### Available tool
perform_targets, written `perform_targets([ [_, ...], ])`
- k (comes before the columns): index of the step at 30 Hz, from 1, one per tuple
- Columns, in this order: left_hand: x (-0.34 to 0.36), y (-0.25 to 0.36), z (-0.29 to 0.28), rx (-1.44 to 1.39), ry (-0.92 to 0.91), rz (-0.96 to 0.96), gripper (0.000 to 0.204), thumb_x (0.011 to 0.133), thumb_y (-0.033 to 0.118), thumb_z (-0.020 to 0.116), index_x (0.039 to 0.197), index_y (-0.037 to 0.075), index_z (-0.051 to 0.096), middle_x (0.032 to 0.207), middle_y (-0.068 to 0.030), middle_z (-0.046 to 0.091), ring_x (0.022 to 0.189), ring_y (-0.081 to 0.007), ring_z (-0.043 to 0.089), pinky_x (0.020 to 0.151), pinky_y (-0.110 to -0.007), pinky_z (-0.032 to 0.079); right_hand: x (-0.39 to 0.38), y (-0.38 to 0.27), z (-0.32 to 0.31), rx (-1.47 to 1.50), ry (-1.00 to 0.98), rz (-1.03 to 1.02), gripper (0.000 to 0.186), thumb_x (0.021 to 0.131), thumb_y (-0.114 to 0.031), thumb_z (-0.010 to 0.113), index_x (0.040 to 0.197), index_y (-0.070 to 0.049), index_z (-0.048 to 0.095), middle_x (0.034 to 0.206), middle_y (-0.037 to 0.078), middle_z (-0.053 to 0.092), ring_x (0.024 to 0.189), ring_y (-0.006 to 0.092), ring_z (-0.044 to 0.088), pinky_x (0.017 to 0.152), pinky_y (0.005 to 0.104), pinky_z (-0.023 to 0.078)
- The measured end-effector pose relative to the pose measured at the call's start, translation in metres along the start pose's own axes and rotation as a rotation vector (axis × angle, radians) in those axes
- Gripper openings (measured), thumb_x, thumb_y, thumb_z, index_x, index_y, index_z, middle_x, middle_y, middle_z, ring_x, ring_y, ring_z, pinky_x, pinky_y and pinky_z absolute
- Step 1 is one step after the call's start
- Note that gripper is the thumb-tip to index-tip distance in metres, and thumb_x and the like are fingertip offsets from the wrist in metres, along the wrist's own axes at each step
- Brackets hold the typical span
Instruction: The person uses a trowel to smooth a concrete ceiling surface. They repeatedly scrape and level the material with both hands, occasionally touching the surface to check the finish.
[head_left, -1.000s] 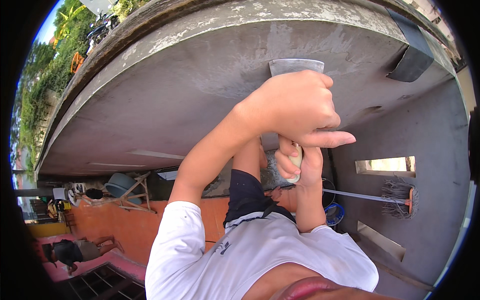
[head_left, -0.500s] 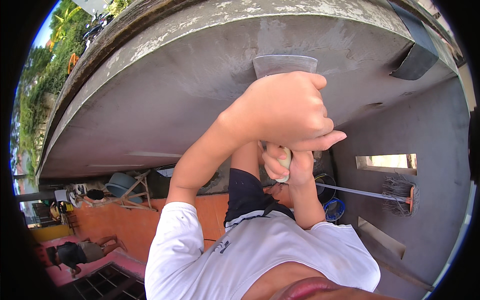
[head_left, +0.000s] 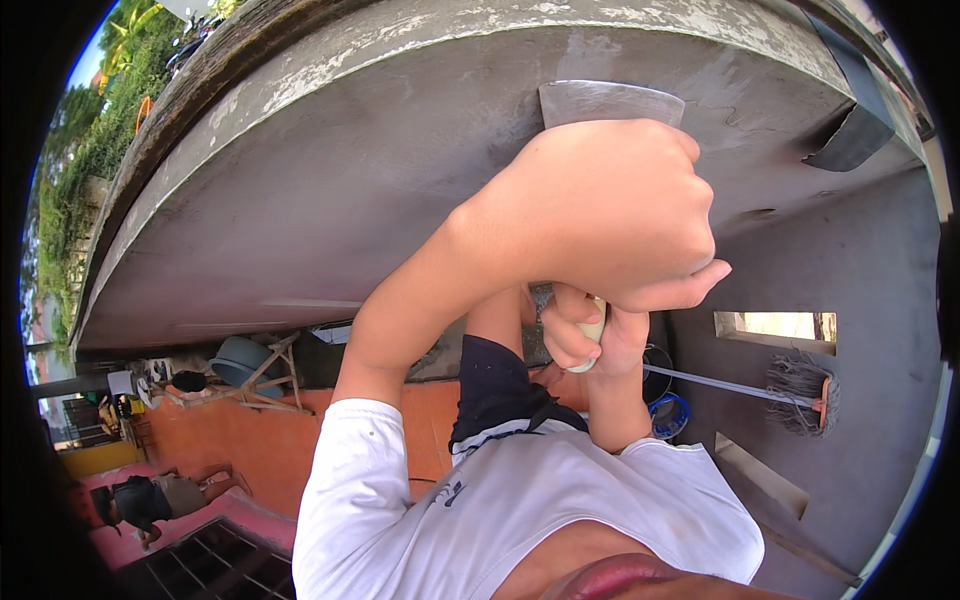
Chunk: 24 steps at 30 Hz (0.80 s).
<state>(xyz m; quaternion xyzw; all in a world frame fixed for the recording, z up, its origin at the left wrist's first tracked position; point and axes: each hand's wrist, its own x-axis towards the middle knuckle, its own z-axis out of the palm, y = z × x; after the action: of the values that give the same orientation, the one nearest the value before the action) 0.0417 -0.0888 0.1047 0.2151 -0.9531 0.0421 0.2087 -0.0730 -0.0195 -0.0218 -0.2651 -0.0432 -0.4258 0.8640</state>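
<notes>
A broad scraper with a grey metal blade [head_left: 612, 103] lies against the grey cement wall [head_left: 400, 160], close below its weathered top edge. My left hand [head_left: 620, 215] is closed in front of the blade, its back toward me and its thumb extending to the right. Its curled fingers and the middle of the tool are hidden. Below, the fingers of my right hand [head_left: 575, 350] wrap around the pale cream handle [head_left: 590, 340].
At right, a mop [head_left: 800, 395] leans near a wall with slot openings [head_left: 775, 328], beside a blue bucket [head_left: 668, 415]. A dark flap [head_left: 855, 140] hangs over the wall's top. Leftward stand a wooden trestle [head_left: 285, 375], a grey basin [head_left: 240, 362] and another person [head_left: 150, 500].
Both my hands have shifted right, carrying the scraper with them. Its blade has slid right and slightly up along the wall toward the top edge. My grips look the same.
</notes>
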Motion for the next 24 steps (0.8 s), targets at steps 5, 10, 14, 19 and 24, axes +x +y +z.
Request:
perform_targets([
  [5, -0.004, -0.002, 0.004, 0.005, 0.015, 0.019, 0.051, 0.089, 0.039, 0.057, 0.047, 0.01, 0.061, 0.046, -0.0055, 0.055, 0.057, -0.0255, 0.057, 0.054, -0.036, 0.051, -0.004, 0.005, -0.012, -0.035, 0.006, 0.008, 0.047, 0.107, -0.04, 0.035, 0.13, 0.0, 0.045, 0.072, 0.0, 0.037, 0.041, 0.0078, 0.033, 0.031, 0.0216, 0.025],
  [10, -0.004, 0.0, 0.007, -0.038, 0.039, 0.033, 0.052, 0.089, 0.039, 0.056, 0.046, 0.011, 0.06, 0.046, -0.0059, 0.055, 0.055, -0.0258, 0.055, 0.053, -0.036, 0.05, -0.005, -0.003, -0.004, -0.038, 0.016, 0.023, 0.047, 0.108, -0.041, 0.034, 0.131, -0.001, 0.045, 0.072, 0.0, 0.037, 0.042, 0.0073, 0.033, 0.031, 0.0217, 0.025],
  [14, -0.005, 0.0, 0.008, 0.004, 0.001, 0.012, 0.052, 0.089, 0.038, 0.056, 0.045, 0.011, 0.058, 0.045, -0.006, 0.054, 0.054, -0.0258, 0.054, 0.053, -0.036, 0.049, -0.008, 0.006, -0.003, -0.026, 0.107, 0.004, 0.049, 0.108, -0.042, 0.034, 0.13, 0.001, 0.045, 0.072, 0.0, 0.037, 0.041, 0.0073, 0.033, 0.031, 0.0217, 0.024],
  [19, -0.003, -0.002, 0.007, 0.047, 0.054, 0.039, 0.052, 0.089, 0.037, 0.056, 0.044, 0.011, 0.056, 0.044, -0.006, 0.053, 0.053, -0.0259, 0.054, 0.053, -0.036, 0.049, 0.002, 0.006, -0.01, -0.046, -0.046, -0.051, 0.052, 0.108, -0.041, 0.035, 0.129, 0.006, 0.044, 0.072, 0.0, 0.037, 0.042, 0.0072, 0.034, 0.031, 0.0213, 0.023],
  [24, 0.012, 0.0, -0.017, -0.006, 0.054, 0.051, 0.049, 0.088, 0.036, 0.057, 0.046, 0.012, 0.058, 0.045, -0.0059, 0.054, 0.053, -0.0262, 0.054, 0.053, -0.037, 0.049, 0.006, -0.007, 0.025, -0.046, 0.143, -0.077, 0.046, 0.107, -0.036, 0.036, 0.124, 0.007, 0.046, 0.071, 0.0, 0.037, 0.041, 0.0065, 0.032, 0.031, 0.021, 0.022],
])
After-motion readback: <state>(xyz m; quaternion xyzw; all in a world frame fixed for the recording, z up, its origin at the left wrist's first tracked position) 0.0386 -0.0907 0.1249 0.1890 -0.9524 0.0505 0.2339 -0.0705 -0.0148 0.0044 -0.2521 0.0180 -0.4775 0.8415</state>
